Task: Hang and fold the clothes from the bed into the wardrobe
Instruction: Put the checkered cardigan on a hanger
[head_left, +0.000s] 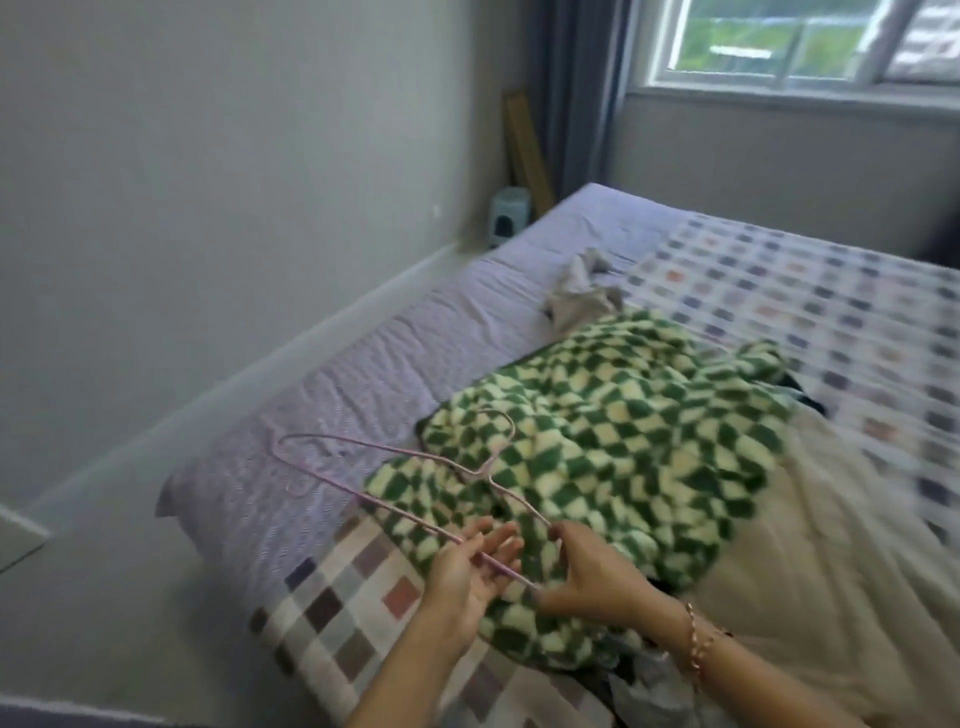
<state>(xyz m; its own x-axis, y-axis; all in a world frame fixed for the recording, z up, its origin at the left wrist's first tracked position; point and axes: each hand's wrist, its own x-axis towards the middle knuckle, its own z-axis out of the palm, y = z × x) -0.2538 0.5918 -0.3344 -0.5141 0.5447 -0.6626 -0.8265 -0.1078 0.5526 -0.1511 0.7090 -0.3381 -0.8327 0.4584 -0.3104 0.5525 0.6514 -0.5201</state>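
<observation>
Your right hand (592, 577) pinches the pink hanger (485, 475) by its near end; your left hand (462, 571), fingers nearly straight, supports its bar. It stretches toward the bed's (363, 374) left edge; the green checked fleece (597, 426) lies just right.

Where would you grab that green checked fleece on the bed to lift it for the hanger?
Probably the green checked fleece by its far-left corner, reached from the bed's left edge: that corner lies flat and free on the lilac sheet, while the near end is bunched beneath the pink hanger. Its collar cannot be told.
</observation>
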